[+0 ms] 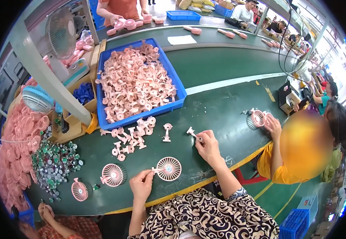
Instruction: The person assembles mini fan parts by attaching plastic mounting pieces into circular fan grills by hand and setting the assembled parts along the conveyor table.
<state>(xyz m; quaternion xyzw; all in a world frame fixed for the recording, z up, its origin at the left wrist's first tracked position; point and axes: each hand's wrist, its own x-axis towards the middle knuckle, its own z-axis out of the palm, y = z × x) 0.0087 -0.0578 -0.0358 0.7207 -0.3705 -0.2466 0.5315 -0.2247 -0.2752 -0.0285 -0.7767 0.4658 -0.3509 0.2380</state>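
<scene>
In the head view, a round pink plastic fan grille (169, 168) with a small stub on its side is pinched by that stub in the left hand (141, 185) — the fingers are closed on it, and the grille lies flat on the dark green belt table (220, 107). A small pink plastic fan handle piece (191, 132) is gripped at its end by the right hand (208, 145), whose fingers are curled shut around it. The two hands are kept apart, with the grille and the handle piece not yet joined.

Two more round pink grilles (112, 175) are seen lying flat just left of the left hand, so a few seem to be done already. A loose bunch of little pink handle pieces (131, 137) is spread on the table near the hands. Behind it, a big blue plastic bin (179, 85) is heaped with many more of them — so a lot is judged to be left. A pile of pink grilles (15, 139) and a heap of small shiny green and silver parts (55, 163) are kept at the far left.

At the right, a similar pink fan part (258, 118) is held by another person's hand (274, 124).
</scene>
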